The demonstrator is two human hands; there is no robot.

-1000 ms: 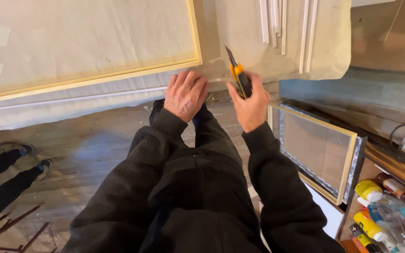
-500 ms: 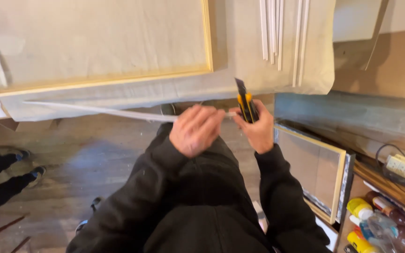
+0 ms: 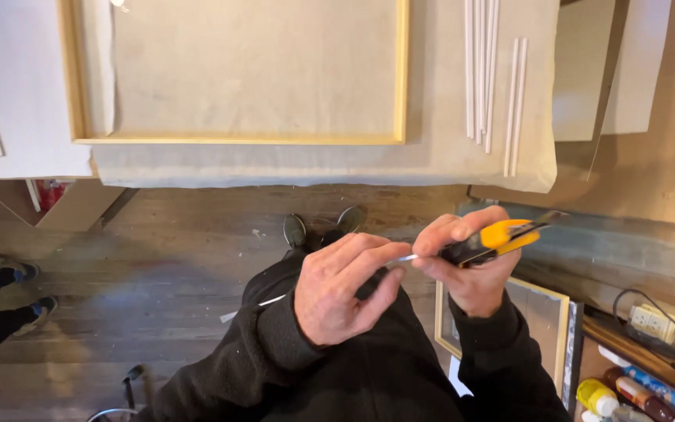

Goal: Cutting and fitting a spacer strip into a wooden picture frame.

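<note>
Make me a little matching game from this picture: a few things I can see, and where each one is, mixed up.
Things:
1. yellow and black utility knife
2. thin white strip
3. gold picture frame
4. loose white rods

Places:
A. flat on the paper-covered table, left of the rods
B. gripped in the right hand
C. lying side by side at the table's right end
D. pinched by the left hand, running towards the knife

Pairs: 1-B, 2-D, 3-A, 4-C
</note>
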